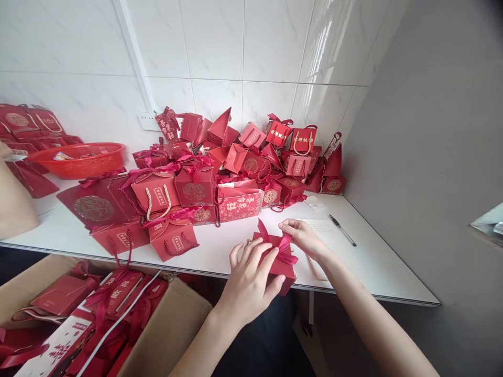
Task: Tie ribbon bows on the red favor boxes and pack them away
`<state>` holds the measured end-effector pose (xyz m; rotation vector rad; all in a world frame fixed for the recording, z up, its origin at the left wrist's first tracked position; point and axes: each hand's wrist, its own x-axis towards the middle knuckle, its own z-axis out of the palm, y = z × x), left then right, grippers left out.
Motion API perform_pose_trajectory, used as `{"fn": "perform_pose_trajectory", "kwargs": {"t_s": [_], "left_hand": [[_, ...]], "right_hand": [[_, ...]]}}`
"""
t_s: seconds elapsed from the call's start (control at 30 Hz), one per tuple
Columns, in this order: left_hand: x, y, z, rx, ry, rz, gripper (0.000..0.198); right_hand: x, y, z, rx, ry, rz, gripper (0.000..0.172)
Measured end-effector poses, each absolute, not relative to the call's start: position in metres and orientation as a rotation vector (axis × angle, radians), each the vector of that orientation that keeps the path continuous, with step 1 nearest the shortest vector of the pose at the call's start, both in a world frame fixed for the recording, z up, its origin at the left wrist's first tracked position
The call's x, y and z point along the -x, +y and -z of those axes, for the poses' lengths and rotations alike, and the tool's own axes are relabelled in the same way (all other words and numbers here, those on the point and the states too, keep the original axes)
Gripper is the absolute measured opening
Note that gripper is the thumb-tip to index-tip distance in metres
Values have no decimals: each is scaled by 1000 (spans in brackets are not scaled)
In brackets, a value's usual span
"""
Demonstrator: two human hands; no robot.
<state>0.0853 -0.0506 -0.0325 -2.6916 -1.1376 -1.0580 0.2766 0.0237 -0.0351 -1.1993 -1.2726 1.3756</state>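
Note:
A small dark red gift box (283, 268) sits at the table's front edge, with a red ribbon (288, 257) tied in a bow on its top. My left hand (251, 275) curves over the box from the left, its fingertips on the ribbon near the knot and its thumb by the near side. At the upper right of the bow, my right hand (304, 238) is closed in a pinch on a ribbon loop. Part of the box is hidden under my left fingers.
Many red gift boxes (194, 186) are piled along the wall. An orange basket (90, 162) stands left, near another person's arm (15, 199). A pen (342, 230) and paper (320, 225) lie right. Below left is a cardboard carton (168, 319) of boxes; a grey partition (424, 141) bounds the right.

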Motion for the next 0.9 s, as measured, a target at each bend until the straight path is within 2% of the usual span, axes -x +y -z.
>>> {"fn": "perform_pose_trajectory", "kwargs": {"t_s": [0.4,0.63,0.8,0.9], "left_hand": [[-87,-50,35,2699,-1162,1021,37],[-87,-50,35,2727,-1164,1016,36],[-88,-50,36,2695,-1161,1040,35],[-87,-50,35,2701,-1166,1034,35]], "right_hand": [[-265,44,42,1325,-1385,-1469,39],[-275,47,19,1388,-1368,-1199,43],[-252,45,5,1382,-1700,-1145,30],[-243,46,7,1312,-1694,-1225,23]]}}
